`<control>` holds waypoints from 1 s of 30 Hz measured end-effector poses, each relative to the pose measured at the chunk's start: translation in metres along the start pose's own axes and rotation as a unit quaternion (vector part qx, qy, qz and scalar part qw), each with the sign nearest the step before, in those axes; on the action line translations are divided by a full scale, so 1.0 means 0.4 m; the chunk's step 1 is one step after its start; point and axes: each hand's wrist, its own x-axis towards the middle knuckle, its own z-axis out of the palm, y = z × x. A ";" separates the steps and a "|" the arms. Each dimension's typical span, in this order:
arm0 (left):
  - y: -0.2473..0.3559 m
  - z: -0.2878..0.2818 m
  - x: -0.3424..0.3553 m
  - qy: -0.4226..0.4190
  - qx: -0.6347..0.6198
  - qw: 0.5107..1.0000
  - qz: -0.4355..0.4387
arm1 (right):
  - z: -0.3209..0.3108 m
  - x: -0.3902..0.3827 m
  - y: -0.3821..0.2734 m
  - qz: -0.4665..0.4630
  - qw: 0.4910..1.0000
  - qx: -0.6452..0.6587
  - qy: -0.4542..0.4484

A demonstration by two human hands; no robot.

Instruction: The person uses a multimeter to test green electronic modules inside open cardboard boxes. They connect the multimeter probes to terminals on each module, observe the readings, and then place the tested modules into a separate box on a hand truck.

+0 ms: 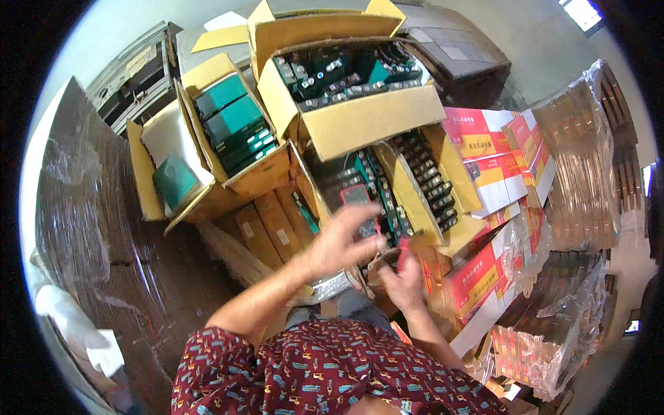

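Where the left hand [340, 241] is hovering: over the near blocks, its fingers overlapping the meter in view; thumb and fingers are standing apart, and I cannot tell whether they are holding anything.
Right hand [406, 282]: is gripping a red piece [403, 250] between thumb and fingers, blur hiding what kind it is.
Red-framed handheld meter [355, 196]: is lying beside the green-and-black blocks [387, 200], ahead of the person.
Right-hand open carton [467, 190]: is holding a row of black-topped blocks [423, 181].
Large open carton [373, 130]: is standing beyond the hands, with more blocks inside.
Left-hand open carton [257, 176]: is holding teal blocks [235, 119].
Red, yellow and white cartons [477, 142]: are standing stacked at the right.
Patterned maroon shirt [311, 360]: is filling the lower edge.
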 end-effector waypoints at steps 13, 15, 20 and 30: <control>0.028 0.101 -0.568 0.615 -0.359 0.648 -0.271 | 0.051 0.119 0.272 -0.200 0.897 -0.366 -0.147; 0.031 0.140 -0.623 0.642 -0.377 0.618 -0.254 | 0.053 0.135 0.290 -0.218 0.869 -0.395 -0.201; 0.120 0.238 -0.599 0.671 -0.365 0.601 -0.237 | 0.081 0.132 0.323 -0.239 0.867 -0.387 -0.203; 0.248 0.259 -0.592 0.651 -0.292 0.666 -0.219 | 0.069 0.132 0.327 -0.200 0.875 -0.379 -0.226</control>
